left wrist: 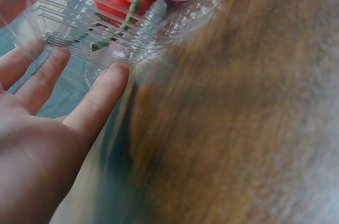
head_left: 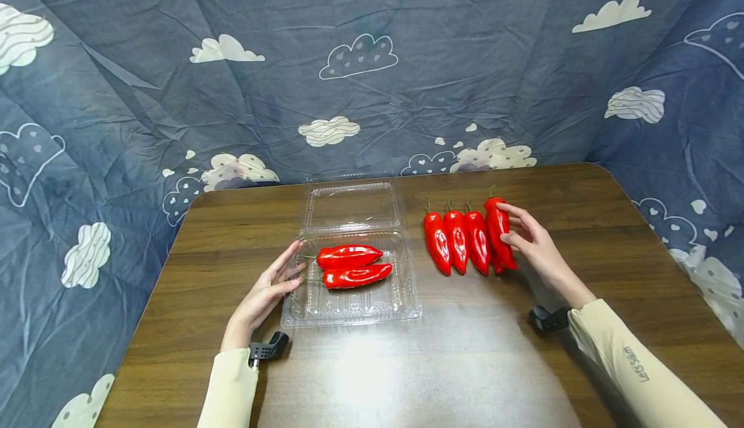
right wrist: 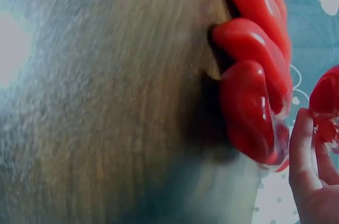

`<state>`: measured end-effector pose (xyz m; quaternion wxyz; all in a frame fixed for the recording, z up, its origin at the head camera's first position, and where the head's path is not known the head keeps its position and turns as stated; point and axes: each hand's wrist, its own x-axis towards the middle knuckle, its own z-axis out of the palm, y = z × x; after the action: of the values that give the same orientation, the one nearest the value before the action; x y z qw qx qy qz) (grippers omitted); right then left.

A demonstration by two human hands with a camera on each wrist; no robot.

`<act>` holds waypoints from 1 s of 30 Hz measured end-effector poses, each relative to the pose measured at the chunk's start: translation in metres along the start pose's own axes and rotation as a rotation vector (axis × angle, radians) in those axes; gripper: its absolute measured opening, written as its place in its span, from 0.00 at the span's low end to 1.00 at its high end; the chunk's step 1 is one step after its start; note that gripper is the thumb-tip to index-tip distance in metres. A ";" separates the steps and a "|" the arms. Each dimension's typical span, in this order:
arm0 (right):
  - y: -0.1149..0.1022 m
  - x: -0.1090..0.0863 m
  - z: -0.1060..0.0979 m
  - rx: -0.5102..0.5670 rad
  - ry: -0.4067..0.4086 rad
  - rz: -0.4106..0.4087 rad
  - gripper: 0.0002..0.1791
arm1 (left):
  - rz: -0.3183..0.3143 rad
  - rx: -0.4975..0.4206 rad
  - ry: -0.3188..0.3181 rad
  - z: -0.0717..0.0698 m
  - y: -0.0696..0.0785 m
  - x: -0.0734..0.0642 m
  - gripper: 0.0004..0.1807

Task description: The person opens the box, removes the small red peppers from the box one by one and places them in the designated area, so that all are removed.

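In the head view my left hand (head_left: 261,295) touches the left rim of a clear plastic clamshell box (head_left: 351,312), its fingers spread. The left wrist view shows the thumb and fingers against the ribbed side wall (left wrist: 79,30). Two glossy red peppers (head_left: 349,257) lie side by side in the box, stems to the left. On the right, my right hand (head_left: 537,250) pinches another red pepper (head_left: 496,221) between thumb and fingers, stem up. The right wrist view has this held pepper (right wrist: 326,97) apart from the row. Part of another pepper shows beneath it in the head view.
Three red peppers (head_left: 456,241) lie in a row between the box and my right hand, stems away from me. The box's lid (head_left: 351,205) is folded back toward a blue cloud-print cloth (head_left: 360,105) behind the wooden table (head_left: 465,350).
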<state>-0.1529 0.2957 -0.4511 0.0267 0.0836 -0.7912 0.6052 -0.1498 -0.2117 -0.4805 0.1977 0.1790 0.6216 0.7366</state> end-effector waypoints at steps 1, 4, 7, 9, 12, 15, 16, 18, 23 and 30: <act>0.000 0.000 -0.001 -0.005 0.005 0.005 0.29 | 0.000 -0.001 0.000 0.000 0.000 0.000 0.40; 0.002 0.000 -0.003 -0.018 0.022 0.013 0.29 | 0.000 -0.001 0.002 0.000 0.000 0.000 0.40; 0.004 0.000 -0.005 -0.020 0.042 0.018 0.29 | 0.001 -0.001 0.001 0.000 0.000 0.000 0.40; 0.006 0.000 -0.007 -0.017 0.054 0.023 0.29 | -0.001 -0.001 0.001 0.000 0.000 0.000 0.40; 0.009 0.000 -0.009 -0.009 0.073 0.031 0.29 | -0.003 0.000 0.001 0.000 0.000 0.000 0.40; 0.013 0.000 -0.011 0.000 0.096 0.042 0.29 | -0.004 0.000 0.003 0.000 0.000 0.000 0.40; 0.014 0.000 -0.012 0.001 0.102 0.045 0.29 | -0.004 0.000 0.004 0.000 0.000 0.000 0.40; 0.016 0.000 -0.014 -0.002 0.114 0.049 0.29 | -0.005 0.000 0.005 0.000 0.000 -0.001 0.40; 0.020 -0.001 -0.017 -0.038 0.123 0.056 0.29 | -0.007 -0.002 0.006 -0.001 -0.001 0.000 0.40; 0.024 -0.001 -0.021 -0.063 0.139 0.097 0.29 | 0.000 -0.010 0.001 -0.001 -0.001 0.000 0.40</act>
<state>-0.1570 0.3218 -0.4683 0.0548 0.0023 -0.8091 0.5851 -0.1509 -0.2125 -0.4819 0.1983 0.1776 0.6180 0.7397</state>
